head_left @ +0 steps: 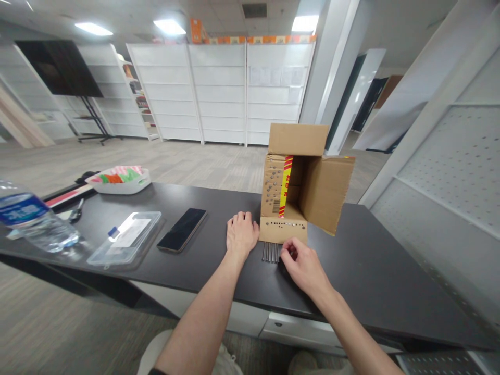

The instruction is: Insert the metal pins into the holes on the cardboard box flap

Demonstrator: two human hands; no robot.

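A cardboard box (pixel 269 182) stands on the dark table with its flaps spread and its opening facing me. Its left flap carries round metal heads and a yellow-red tape strip. The low front flap (pixel 273 234) has a row of small holes and dots. Just in front of that flap lies a row of several thin metal nails (pixel 269 252), side by side. My left hand (pixel 241 232) rests on the table left of the flap, fingers loosely apart. At the right end of the nails, my right hand (pixel 300 260) has thumb and index finger pinched; what is between them is hidden.
Left of my hands lie a black phone (pixel 182 229) and a clear plastic case (pixel 125 239). A water bottle (pixel 35 216) lies at the far left. Behind it stands a white tray (pixel 121 185) with colourful packaging. A perforated white panel (pixel 449 151) rises at the right.
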